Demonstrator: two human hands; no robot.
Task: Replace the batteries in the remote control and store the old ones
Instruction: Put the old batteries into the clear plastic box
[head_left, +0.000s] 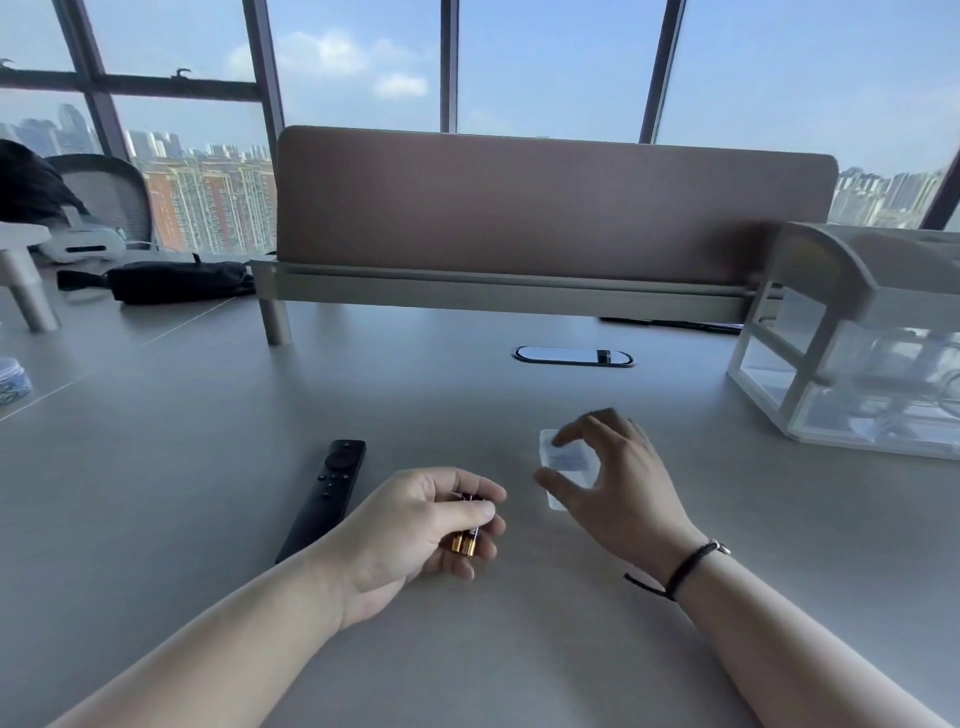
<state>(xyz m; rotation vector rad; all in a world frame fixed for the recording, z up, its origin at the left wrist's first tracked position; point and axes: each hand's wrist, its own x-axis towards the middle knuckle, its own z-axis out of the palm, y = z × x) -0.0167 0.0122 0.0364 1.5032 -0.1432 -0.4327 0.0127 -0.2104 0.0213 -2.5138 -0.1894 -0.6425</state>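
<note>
A black remote control (324, 493) lies face up on the grey table (208, 415), just left of my left hand (415, 525). That hand is closed around two small batteries (464, 538) with copper-coloured ends showing below the fingers. My right hand (618, 483) hovers over a small clear plastic case (563, 462) on the table, thumb and fingers touching its edges. The case looks blurred, and what it holds cannot be made out.
A clear drawer organiser (852, 358) stands at the right. A brown desk divider (550, 208) on a shelf runs across the back, with a cable grommet (573, 356) in front. A folded black umbrella (171, 280) lies at the back left.
</note>
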